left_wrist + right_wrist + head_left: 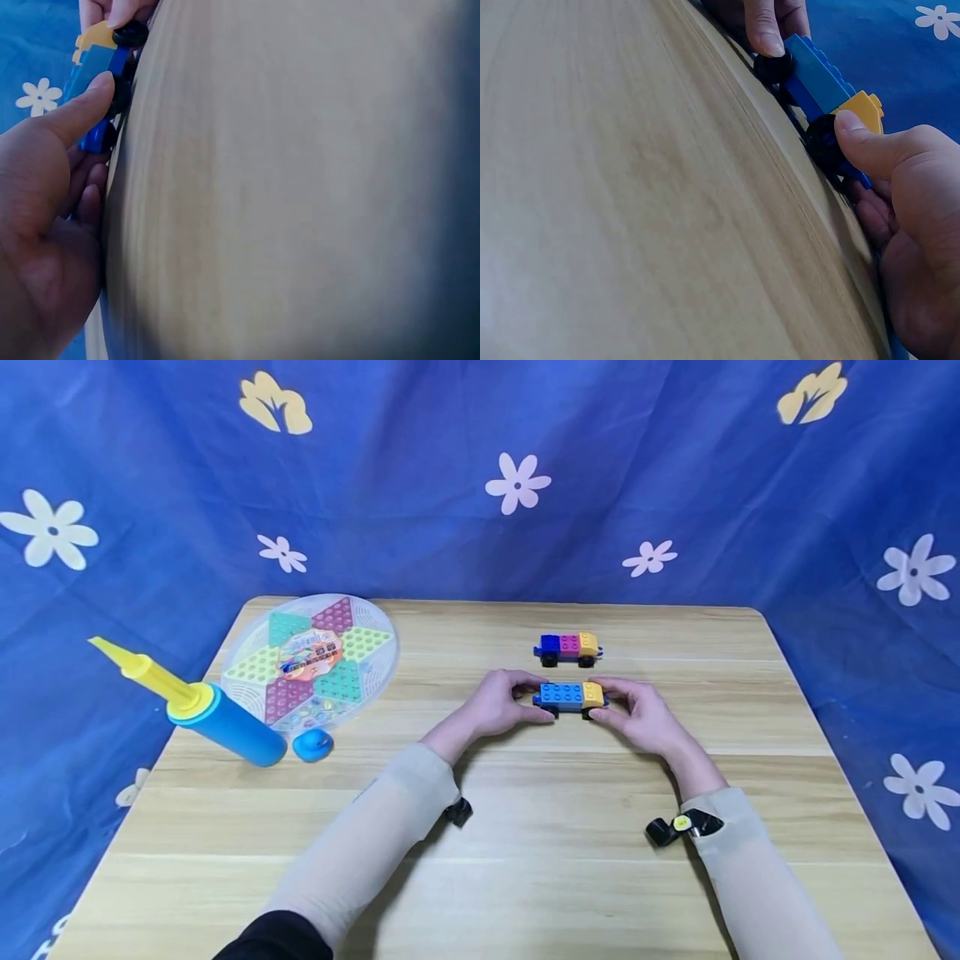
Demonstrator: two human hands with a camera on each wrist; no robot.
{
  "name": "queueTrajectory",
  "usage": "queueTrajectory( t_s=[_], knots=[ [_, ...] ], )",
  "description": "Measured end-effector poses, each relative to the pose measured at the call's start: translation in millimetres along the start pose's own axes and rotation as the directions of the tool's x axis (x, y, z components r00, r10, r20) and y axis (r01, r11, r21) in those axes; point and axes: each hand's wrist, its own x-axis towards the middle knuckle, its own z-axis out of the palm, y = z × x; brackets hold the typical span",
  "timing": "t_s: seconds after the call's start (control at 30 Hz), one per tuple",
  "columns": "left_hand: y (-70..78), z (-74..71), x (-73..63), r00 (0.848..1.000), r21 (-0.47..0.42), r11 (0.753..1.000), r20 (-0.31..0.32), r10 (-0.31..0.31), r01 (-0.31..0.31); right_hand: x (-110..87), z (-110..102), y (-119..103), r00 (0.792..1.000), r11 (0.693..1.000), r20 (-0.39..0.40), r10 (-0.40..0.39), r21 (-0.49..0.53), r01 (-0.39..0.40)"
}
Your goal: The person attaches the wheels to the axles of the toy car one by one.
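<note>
A toy car (561,696) of building bricks, with a blue studded block, a yellow front brick and black wheels, stands on the table between both hands. My left hand (498,703) holds its blue end; in the left wrist view the thumb (94,101) lies against that side by a wheel. At the yellow end, my right hand (640,714) grips the car, its thumb (862,142) on the wheel in the right wrist view. Just behind stands a second brick car (568,648) in dark blue, pink and yellow, untouched.
On the left of the wooden table (525,877) lies a round, clear game board (360,610) with coloured triangles. A blue and yellow hand pump (232,722) and a small blue object (312,744) are in front of it. Blue flowered cloth (420,468) hangs around the table.
</note>
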Motion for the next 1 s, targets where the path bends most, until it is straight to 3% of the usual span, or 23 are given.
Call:
queueTrajectory(
  t_s=[0.67,1.0],
  knots=[
    [-2.1,-0.5,1.2,0.999,-0.01,1.0,0.041,-0.001,0.002,-1.9,-1.8,6.1,1.0,0.992,0.011,-0.015,0.127,0.013],
    [-2.4,-2.7,-1.0,1.0,-0.007,1.0,0.026,0.009,-0.008,-0.5,0.9,6.8,1.0,0.986,-0.013,0.017,0.167,-0.014]
  ],
)
